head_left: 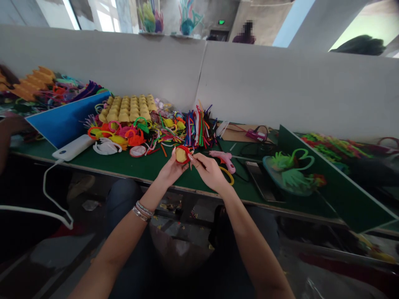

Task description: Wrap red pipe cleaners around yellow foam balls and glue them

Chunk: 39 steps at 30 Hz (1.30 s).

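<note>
My left hand is closed around a small round piece with a red fuzzy rim and a pale yellow middle, held just above the table's front edge. My right hand pinches at the right side of that red rim, its fingertips together; whether a separate strand is between them I cannot make out. A similar red-rimmed disc lies on the table to the left. Right of my hands are a pink glue gun and a yellow ring, partly hidden by my right wrist.
Behind my hands stand bundled coloured pipe cleaners. Fuzzy animal shapes and a yellow egg tray are to the left, with a white power bank. On the right are a phone, green fuzzy swans and a green divider board.
</note>
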Each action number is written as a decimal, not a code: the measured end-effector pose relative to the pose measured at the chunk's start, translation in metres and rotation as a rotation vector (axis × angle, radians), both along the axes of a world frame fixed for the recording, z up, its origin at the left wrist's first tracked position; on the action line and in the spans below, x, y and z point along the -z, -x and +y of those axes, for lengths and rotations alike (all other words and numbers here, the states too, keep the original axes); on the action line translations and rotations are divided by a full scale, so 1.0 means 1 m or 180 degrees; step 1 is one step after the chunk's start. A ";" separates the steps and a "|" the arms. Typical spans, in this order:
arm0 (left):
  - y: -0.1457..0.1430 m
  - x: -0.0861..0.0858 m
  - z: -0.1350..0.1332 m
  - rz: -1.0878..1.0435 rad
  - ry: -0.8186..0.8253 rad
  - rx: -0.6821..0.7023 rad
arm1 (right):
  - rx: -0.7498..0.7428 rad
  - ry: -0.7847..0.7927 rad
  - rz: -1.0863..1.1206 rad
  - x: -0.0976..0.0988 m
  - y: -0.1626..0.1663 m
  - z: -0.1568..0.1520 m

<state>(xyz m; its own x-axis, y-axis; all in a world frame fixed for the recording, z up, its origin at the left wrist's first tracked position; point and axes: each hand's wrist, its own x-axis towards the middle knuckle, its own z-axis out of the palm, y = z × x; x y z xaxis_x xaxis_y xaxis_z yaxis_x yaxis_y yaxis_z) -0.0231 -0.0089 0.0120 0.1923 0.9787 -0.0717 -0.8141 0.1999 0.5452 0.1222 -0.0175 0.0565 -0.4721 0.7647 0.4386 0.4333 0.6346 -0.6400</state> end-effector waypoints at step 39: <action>-0.001 -0.004 -0.006 -0.0119 0.0112 0.0310 | -0.0205 -0.0913 -0.0715 -0.019 -0.018 -0.007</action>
